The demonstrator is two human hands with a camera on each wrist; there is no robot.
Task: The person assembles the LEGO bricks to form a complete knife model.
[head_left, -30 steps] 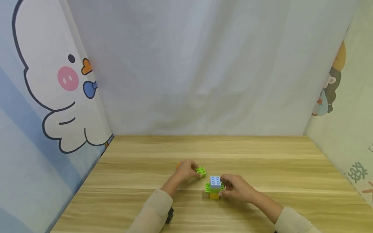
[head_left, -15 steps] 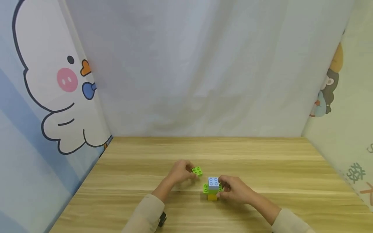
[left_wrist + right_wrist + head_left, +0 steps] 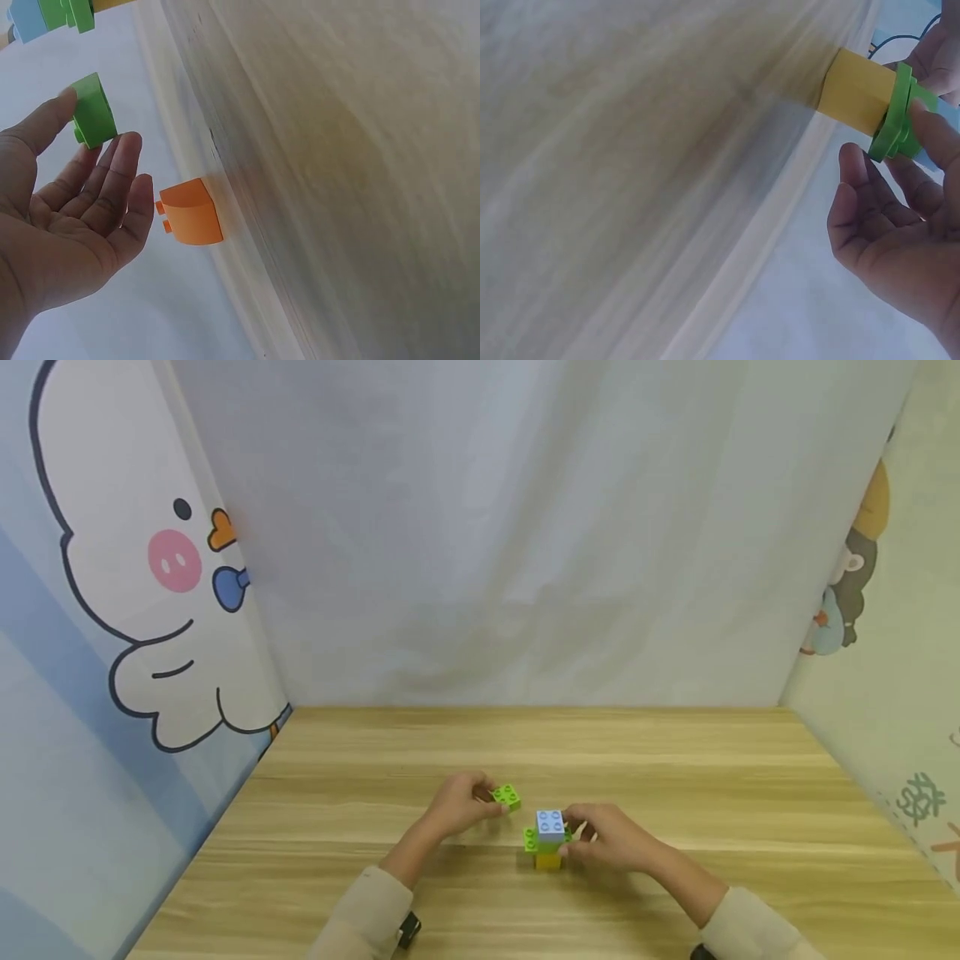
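Observation:
A light green toy building block (image 3: pixel 506 797) with studs on top is pinched between the thumb and fingers of my left hand (image 3: pixel 459 805); in the left wrist view this green block (image 3: pixel 94 112) is held above the table. Just to its right stands a small upright block stack (image 3: pixel 550 827). At the base of the stack is a yellow block (image 3: pixel 857 90), then a wider flat green piece (image 3: pixel 892 112), another green block and a light blue block on top. My right hand (image 3: pixel 611 838) grips the stack's green layer from the right side.
An orange block (image 3: pixel 192 216) with a curved side rests on the table beyond my left hand, hidden in the head view. The wooden table (image 3: pixel 675 752) meets a pale curtain (image 3: pixel 480 543) at the back, with printed cloth walls at both sides.
My left hand has drawn slightly left with the green block, widening its gap from the stack. The orange block's edge, visible behind that hand earlier, is now covered. My right hand keeps its hold.

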